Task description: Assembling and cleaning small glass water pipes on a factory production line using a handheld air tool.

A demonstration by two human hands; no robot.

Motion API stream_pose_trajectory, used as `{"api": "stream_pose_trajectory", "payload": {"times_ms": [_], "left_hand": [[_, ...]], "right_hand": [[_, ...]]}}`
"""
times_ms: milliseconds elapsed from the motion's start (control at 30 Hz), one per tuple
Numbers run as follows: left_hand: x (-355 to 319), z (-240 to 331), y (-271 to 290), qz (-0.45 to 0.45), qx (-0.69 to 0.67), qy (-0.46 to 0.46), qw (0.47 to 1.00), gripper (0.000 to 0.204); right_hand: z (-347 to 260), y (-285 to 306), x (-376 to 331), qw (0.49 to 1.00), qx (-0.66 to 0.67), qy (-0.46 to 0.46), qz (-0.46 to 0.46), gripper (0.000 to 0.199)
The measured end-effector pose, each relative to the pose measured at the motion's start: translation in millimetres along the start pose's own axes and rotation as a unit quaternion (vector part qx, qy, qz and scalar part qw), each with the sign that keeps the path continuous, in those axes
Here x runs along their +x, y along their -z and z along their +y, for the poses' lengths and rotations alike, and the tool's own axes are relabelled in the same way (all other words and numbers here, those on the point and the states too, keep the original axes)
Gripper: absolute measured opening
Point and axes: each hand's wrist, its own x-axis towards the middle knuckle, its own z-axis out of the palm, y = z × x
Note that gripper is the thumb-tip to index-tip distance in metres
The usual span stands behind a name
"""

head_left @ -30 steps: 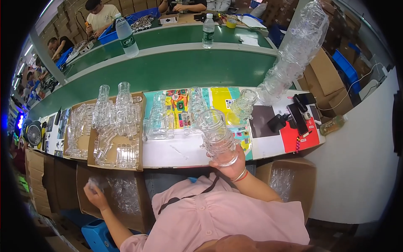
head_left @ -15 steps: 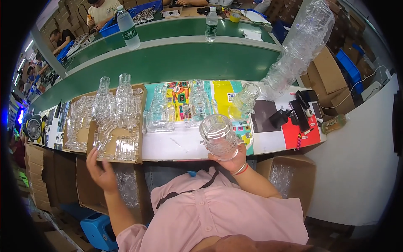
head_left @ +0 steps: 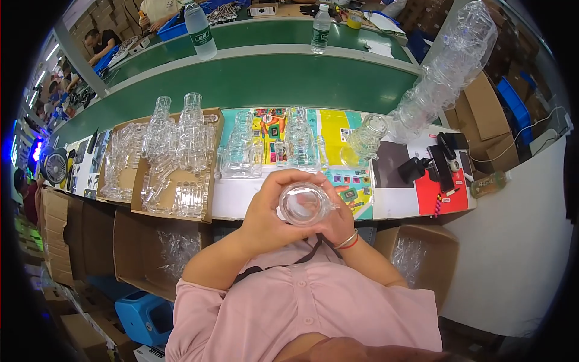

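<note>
The left hand point(head_left: 263, 211) has moved from the tray point(head_left: 181, 218) to the glass point(head_left: 301, 204), which it now grasps together with the right hand point(head_left: 342, 220), before the shirt point(head_left: 283, 301), probably for steadiness.

Clear vessel point(head_left: 304, 205) now, plain pink shirt point(head_left: 259, 308), dk green bench panel point(head_left: 259, 84), brt blue stool point(head_left: 137, 320), lt brown tray point(head_left: 174, 215), and the tabletop point(head_left: 333, 123), wow, multicol. print: teal, yellow, white, red etc.!
</note>
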Motion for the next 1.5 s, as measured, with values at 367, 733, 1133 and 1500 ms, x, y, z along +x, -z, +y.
{"api": "stream_pose_trajectory", "payload": {"times_ms": [367,733,1133,1500], "left_hand": [[5.1,-4.4,15.9,0.080,-0.003,0.031,0.996,0.067],[-16.4,-89.2,56.2,0.194,0.132,0.085,0.968,0.063],[-16.4,-95.2,51.2,0.215,0.102,0.089,0.967,0.066],[-18.2,-96.5,54.0,0.196,0.090,-0.010,0.976,0.070]], "right_hand": [[-3.2,28.1,-12.7,0.937,-0.318,0.137,0.040,0.055],[-1.0,33.0,-16.3,0.896,-0.417,0.149,0.039,0.044],[2.1,39.8,-17.6,0.886,-0.441,0.139,0.036,0.045],[3.9,39.4,-17.6,0.875,-0.465,0.132,0.028,0.039]]}}
